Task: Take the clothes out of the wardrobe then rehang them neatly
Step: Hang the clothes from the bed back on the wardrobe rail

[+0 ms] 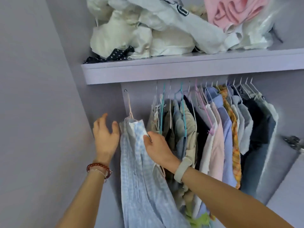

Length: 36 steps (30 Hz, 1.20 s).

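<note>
A light blue checked garment [136, 178] hangs on a pale pink hanger [130, 109] at the left end of the wardrobe, apart from the other clothes. My right hand [156, 147] grips its upper right edge near the shoulder. My left hand [105, 134] is spread with relaxed fingers just left of the garment's top, thumb close to the cloth, holding nothing. To the right hangs a packed row of clothes [213, 132] on white, teal and pink hangers: beige, blue, navy, pink, orange-patterned and denim pieces.
Above runs a lilac shelf [181, 69] piled with crumpled white, cream and pink clothes [164, 30] and a dark dotted cloth [115, 55]. The wardrobe's left wall [41, 96] is close beside my left arm. A metal door hinge [294, 143] sits at the right.
</note>
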{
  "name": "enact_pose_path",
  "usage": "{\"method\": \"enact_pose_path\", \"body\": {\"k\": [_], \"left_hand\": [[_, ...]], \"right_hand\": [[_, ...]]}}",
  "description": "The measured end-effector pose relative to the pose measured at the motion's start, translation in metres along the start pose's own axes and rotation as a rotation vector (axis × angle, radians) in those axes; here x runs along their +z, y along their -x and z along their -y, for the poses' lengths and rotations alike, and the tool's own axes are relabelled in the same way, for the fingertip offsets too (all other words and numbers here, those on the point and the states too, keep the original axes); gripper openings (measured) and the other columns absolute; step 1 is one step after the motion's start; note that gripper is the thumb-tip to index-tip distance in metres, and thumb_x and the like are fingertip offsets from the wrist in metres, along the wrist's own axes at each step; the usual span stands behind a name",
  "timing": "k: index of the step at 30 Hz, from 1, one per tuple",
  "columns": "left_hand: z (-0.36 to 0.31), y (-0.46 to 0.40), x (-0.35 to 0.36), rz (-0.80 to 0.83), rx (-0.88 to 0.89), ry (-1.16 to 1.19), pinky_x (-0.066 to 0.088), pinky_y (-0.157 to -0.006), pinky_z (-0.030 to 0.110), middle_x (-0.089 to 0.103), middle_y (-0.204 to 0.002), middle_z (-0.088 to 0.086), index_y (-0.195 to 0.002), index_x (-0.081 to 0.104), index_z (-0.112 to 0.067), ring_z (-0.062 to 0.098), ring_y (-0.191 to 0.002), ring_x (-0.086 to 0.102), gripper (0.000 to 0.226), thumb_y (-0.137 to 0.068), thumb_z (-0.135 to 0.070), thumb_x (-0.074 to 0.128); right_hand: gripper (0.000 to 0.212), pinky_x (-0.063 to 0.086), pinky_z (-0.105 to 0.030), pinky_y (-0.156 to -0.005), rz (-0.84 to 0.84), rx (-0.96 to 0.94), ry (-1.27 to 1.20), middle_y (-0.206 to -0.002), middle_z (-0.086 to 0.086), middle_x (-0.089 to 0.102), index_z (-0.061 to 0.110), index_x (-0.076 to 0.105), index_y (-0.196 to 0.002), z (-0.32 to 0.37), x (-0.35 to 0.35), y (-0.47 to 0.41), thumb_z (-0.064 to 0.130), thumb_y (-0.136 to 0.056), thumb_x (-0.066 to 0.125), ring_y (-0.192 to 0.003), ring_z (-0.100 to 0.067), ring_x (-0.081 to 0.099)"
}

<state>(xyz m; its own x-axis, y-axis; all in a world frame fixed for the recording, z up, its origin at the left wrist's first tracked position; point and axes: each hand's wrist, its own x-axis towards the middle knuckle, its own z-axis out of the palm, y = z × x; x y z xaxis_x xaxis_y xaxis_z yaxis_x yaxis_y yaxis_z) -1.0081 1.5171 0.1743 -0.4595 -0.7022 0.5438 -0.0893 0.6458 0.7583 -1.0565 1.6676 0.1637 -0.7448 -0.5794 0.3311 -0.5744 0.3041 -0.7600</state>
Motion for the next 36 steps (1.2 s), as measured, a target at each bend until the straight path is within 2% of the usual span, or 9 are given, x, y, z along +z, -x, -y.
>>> {"method": "enact_pose_path", "body": {"k": [2,7,10,13,19,25,29,34,36], "left_hand": [[-0.01,-0.017,-0.001,-0.1,0.156,-0.03,0.024,-0.106,0.034,0.039,-0.133,0.022,-0.132,0.043,-0.002,0.035,-0.125,0.036,0.043,-0.09,-0.01,0.052],[-0.034,-0.065,0.003,-0.257,0.503,-0.262,0.029,-0.104,0.051,0.035,-0.142,0.024,-0.135,0.043,-0.005,0.043,-0.132,0.03,0.05,-0.086,-0.008,0.054],[-0.035,-0.094,0.009,-0.231,0.546,-0.378,0.022,-0.108,0.054,0.025,-0.149,0.022,-0.141,0.036,-0.012,0.042,-0.138,0.018,0.054,-0.089,-0.013,0.05],[-0.03,-0.113,0.017,-0.21,0.551,-0.415,0.014,-0.112,0.056,0.016,-0.151,0.023,-0.144,0.028,-0.012,0.044,-0.139,0.011,0.056,-0.091,-0.017,0.046],[-0.019,-0.121,0.033,-0.307,0.569,-0.456,0.009,-0.111,0.054,0.016,-0.15,0.026,-0.145,0.023,-0.012,0.04,-0.138,0.007,0.059,-0.091,-0.028,0.043],[-0.017,-0.127,0.039,-0.387,0.601,-0.453,0.006,-0.111,0.051,0.018,-0.149,0.029,-0.145,0.021,-0.012,0.041,-0.137,0.009,0.059,-0.092,-0.028,0.042],[-0.017,-0.127,0.042,-0.403,0.593,-0.449,0.007,-0.111,0.052,0.02,-0.148,0.029,-0.144,0.024,-0.011,0.046,-0.136,0.013,0.057,-0.093,-0.029,0.043],[-0.018,-0.126,0.04,-0.395,0.594,-0.448,0.009,-0.11,0.053,0.021,-0.148,0.028,-0.144,0.026,-0.012,0.043,-0.137,0.012,0.057,-0.092,-0.028,0.044],[-0.017,-0.126,0.04,-0.387,0.594,-0.45,0.01,-0.11,0.053,0.021,-0.148,0.028,-0.144,0.025,-0.013,0.044,-0.137,0.013,0.057,-0.092,-0.03,0.042]], "right_hand": [[0.038,0.032,-0.033,-0.061,-0.065,0.002,-0.009,-0.058,0.002,0.035,0.019,0.028,-0.059,0.005,0.008,-0.033,0.017,-0.097,0.037,-0.064,-0.022,0.041],[0.029,0.034,-0.034,-0.057,-0.177,0.034,0.033,-0.059,0.001,0.036,0.011,0.038,-0.07,0.01,0.023,-0.106,0.018,-0.098,0.031,-0.066,-0.025,0.045],[0.026,0.037,-0.035,-0.058,-0.263,0.059,-0.009,-0.066,-0.01,0.049,0.003,0.047,-0.083,0.003,0.031,-0.138,0.019,-0.098,0.033,-0.069,-0.032,0.051],[0.028,0.037,-0.035,-0.061,-0.389,0.117,-0.044,-0.088,-0.027,0.061,-0.006,0.052,-0.094,-0.002,0.037,-0.17,0.016,-0.097,0.035,-0.083,-0.04,0.057],[0.028,0.042,-0.036,-0.068,-0.441,0.328,-0.051,-0.102,-0.029,0.061,-0.006,0.049,-0.107,-0.037,0.034,-0.207,0.015,-0.096,0.033,-0.091,-0.043,0.059],[0.029,0.043,-0.039,-0.067,-0.686,0.473,-0.047,-0.099,-0.033,0.06,-0.008,0.051,-0.107,-0.08,0.002,-0.203,0.013,-0.095,0.037,-0.089,-0.045,0.058],[0.026,0.037,-0.036,-0.061,-0.606,0.341,0.047,-0.092,-0.033,0.061,-0.01,0.052,-0.1,-0.089,-0.005,-0.197,0.012,-0.095,0.037,-0.083,-0.044,0.058],[0.029,0.042,-0.037,-0.062,-0.261,-0.012,0.251,-0.084,-0.028,0.062,-0.005,0.053,-0.101,-0.062,0.011,-0.195,0.017,-0.098,0.034,-0.078,-0.04,0.06],[0.026,0.041,-0.038,-0.064,-0.203,-0.112,0.247,-0.074,-0.023,0.057,0.0,0.052,-0.09,-0.045,0.02,-0.198,0.019,-0.098,0.036,-0.074,-0.038,0.058]]}}
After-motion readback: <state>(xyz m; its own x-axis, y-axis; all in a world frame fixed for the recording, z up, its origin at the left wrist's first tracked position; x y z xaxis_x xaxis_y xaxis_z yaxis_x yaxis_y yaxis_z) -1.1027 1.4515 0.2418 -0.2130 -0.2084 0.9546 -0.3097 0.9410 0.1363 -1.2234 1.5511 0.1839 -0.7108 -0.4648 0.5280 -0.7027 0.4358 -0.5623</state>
